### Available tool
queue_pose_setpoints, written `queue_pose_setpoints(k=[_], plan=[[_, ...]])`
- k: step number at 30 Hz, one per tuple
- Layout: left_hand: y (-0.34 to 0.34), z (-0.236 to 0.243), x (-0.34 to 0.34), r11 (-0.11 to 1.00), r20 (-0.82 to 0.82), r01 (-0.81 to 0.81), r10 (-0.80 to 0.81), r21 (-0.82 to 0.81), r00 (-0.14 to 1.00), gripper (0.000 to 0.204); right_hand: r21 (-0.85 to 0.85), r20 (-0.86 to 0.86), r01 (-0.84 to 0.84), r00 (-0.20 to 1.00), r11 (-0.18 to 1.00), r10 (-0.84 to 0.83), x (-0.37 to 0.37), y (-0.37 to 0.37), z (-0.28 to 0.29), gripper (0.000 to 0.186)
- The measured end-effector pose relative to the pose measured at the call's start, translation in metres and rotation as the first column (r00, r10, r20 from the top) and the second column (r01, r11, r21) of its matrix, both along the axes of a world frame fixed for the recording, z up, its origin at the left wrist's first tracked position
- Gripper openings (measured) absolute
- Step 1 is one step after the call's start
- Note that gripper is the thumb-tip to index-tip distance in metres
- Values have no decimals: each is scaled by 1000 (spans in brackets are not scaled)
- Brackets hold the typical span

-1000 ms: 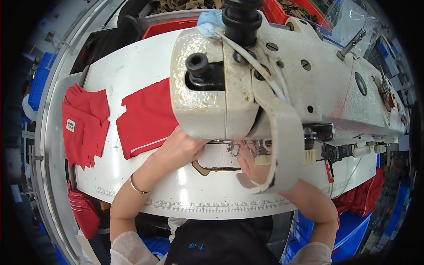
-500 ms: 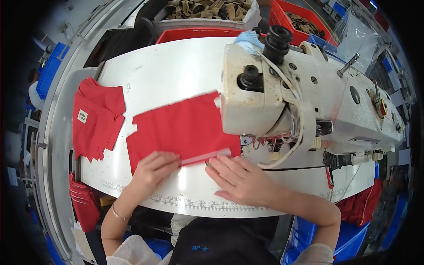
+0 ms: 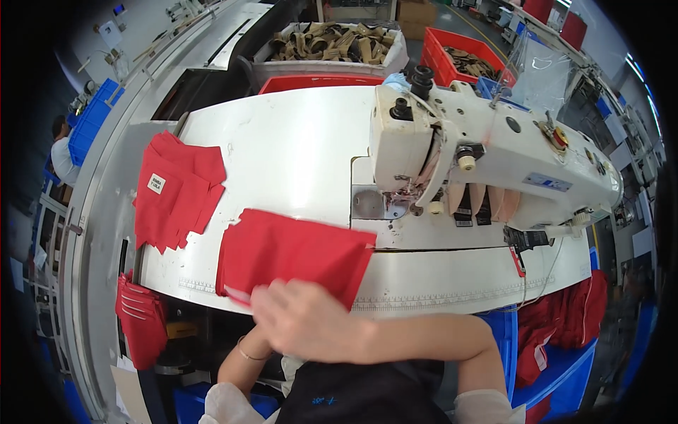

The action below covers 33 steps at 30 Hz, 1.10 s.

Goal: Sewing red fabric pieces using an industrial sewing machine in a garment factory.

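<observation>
A red fabric piece lies on the white sewing table in front of me, its near edge under my hands. A pale strip shows along its front left edge. My right hand reaches across to the left over the fabric's near edge, its fingers smeared by motion. Mostly hidden beneath it is my left hand; only the wrist side and a bracelet show plainly. To the right of the fabric stands a white sewing machine, its needle area apart from the cloth.
A stack of red cut pieces with a small label lies at the table's left. More red pieces hang below the left edge. Blue bins hold red cloth at right. Behind the table are a white bin of tan strips and red bins.
The red fabric has come away from the needle area, toward me, and turned. My right hand has crossed leftward over my left hand. The view has shifted a little.
</observation>
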<state>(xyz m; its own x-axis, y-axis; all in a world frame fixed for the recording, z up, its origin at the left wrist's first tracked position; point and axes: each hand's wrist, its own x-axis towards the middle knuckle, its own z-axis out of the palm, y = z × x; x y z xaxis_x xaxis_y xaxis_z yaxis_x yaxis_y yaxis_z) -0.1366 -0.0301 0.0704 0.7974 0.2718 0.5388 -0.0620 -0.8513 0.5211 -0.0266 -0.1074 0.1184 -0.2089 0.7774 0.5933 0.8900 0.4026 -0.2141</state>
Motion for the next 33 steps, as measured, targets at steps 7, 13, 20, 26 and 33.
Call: queue_pose_setpoints(k=[7, 13, 20, 26, 33], plan=[[-12, 10, 15, 469, 172, 237, -178, -851, 969, 50, 376, -299, 261, 942, 889, -151, 27, -74, -15, 24], [-4, 25, 17, 943, -135, 88, -138, -320, 981, 46, -38, -971, 175, 228, 984, -78, 42, -74, -15, 18], [18, 116, -38, -20, 219, 724, -959, -690, 182, 35, 75, -850, 265, 521, 961, -77, 57, -87, 12, 15], [-15, 121, 31, 767, -74, 216, -323, -604, 943, 43, 55, -787, 228, 609, 972, -99, 55, -94, 24, 14], [-15, 115, 35, 617, -70, 135, -297, -775, 952, 18, -75, -839, 107, 530, 991, -121, 64, -106, 44, 15]])
